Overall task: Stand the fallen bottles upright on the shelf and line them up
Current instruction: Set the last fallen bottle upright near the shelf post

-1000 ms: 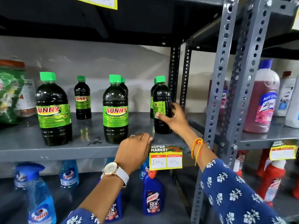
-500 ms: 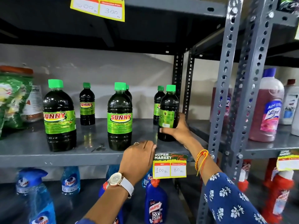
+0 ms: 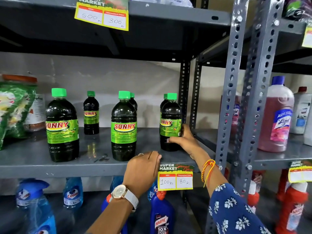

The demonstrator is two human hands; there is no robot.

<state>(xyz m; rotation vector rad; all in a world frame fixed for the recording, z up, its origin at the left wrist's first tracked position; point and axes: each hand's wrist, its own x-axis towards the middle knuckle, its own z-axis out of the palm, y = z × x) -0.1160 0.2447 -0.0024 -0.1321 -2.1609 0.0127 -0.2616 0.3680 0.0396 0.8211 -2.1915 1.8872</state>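
Several dark SUNNY bottles with green caps stand upright on the grey shelf. Three stand in front: a left one, a middle one and a right one. Smaller-looking ones stand behind: one at the back, one behind the middle bottle, one behind the right bottle. My right hand grips the lower part of the right front bottle, whose label faces partly left. My left hand rests curled on the shelf's front edge, holding no bottle.
A green bag and a jar sit at the shelf's left end. Perforated steel posts rise at the right. A pink Lizol bottle stands on the neighbouring shelf. Blue spray and Harpic bottles fill the shelf below. A price tag hangs from the edge.
My right hand has slid lower around the right front bottle and turned it, so its SUNNY label now shows. The left hand stays on the shelf edge. The camera has moved closer.
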